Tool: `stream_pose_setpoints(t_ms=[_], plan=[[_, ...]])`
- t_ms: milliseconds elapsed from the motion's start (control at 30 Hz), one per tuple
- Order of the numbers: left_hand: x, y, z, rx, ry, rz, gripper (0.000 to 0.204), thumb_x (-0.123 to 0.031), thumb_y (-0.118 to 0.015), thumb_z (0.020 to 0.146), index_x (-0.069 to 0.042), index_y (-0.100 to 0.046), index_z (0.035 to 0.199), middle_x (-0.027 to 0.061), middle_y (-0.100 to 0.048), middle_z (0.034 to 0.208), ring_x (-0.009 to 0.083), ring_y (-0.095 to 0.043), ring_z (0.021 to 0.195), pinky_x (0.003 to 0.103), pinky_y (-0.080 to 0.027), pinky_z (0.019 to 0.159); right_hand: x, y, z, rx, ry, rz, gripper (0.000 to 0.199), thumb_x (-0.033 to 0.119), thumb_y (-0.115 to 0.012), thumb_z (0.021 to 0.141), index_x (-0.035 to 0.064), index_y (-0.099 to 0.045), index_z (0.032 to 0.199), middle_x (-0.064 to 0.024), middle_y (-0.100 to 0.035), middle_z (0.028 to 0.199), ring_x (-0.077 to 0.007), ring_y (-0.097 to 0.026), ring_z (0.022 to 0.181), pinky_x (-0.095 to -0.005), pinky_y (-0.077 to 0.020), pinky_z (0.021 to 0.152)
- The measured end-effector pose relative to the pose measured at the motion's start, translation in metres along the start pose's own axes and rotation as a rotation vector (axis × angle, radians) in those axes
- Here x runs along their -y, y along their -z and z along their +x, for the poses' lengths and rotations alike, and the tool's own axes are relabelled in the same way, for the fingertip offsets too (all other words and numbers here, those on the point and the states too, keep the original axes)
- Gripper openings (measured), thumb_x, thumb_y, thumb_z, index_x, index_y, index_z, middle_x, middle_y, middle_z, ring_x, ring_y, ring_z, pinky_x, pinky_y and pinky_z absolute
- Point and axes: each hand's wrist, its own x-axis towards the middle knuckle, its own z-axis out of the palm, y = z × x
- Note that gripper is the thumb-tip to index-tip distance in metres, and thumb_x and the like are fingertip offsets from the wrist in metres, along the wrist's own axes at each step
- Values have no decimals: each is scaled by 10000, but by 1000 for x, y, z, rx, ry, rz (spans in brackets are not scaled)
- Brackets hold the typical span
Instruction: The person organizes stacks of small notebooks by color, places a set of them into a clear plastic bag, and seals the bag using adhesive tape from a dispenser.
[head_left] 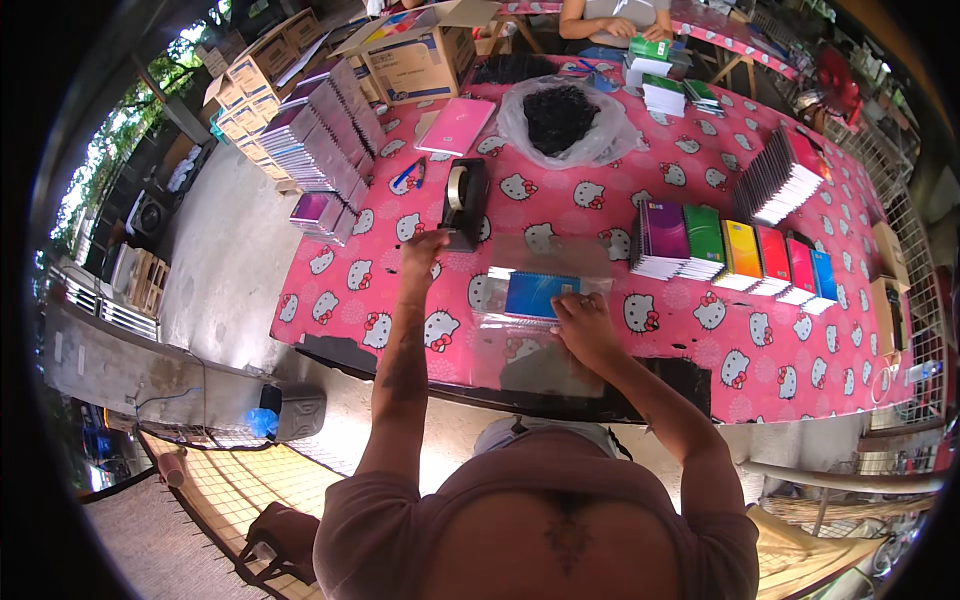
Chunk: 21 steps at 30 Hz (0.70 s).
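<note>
My left hand [424, 258] is at the near end of a black tape dispenser [466, 205], fingertips pinched at its cutter. The bit of tape between them is barely visible. A blue spiral notebook [535, 294] lies flat on a sheet of clear plastic [560, 255], which spreads past it on the far and near sides. My right hand [588, 325] grips the notebook's right end, fingers bent over its cover and the plastic.
Rows of coloured notebooks [703, 245] stand at right, a taller stack [785, 178] behind. Purple notebooks [322, 135] pile up at left near cardboard boxes [420, 65]. A plastic bag [565, 120], pink notebook [458, 126] and pens [410, 176] lie farther back. Across the table, a person [615, 20] handles notebooks.
</note>
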Motion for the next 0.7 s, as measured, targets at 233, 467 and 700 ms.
stream_pose_setpoints(t_ms=[233, 467, 700], plan=[[33, 6, 16, -114, -70, 453, 216, -268, -750, 756, -74, -682, 693, 84, -653, 653, 182, -598, 541, 343, -437, 486, -3, -1, 2, -59, 48, -68, 645, 374, -834, 610, 79, -649, 1153, -28, -565, 1009, -174, -596, 957, -373, -401, 888], [-14, -35, 10, -411, -424, 1479, 244, -259, -695, 805, -25, -731, 745, 154, -716, 729, 292, -712, 694, 400, -553, 662, -16, -8, -7, 1, 46, -50, 626, 389, -797, 692, 72, -632, 1205, -43, -563, 1061, -190, -591, 979, -402, -403, 924], [-23, -150, -114, 328, 19, 628, 266, -300, -727, 790, -38, -754, 833, 173, -725, 775, 233, -701, 675, 378, -555, 672, -17, -10, -8, -35, 41, -38, 640, 416, -791, 692, 77, -626, 1209, -48, -548, 1040, -204, -578, 985, -404, -402, 926]])
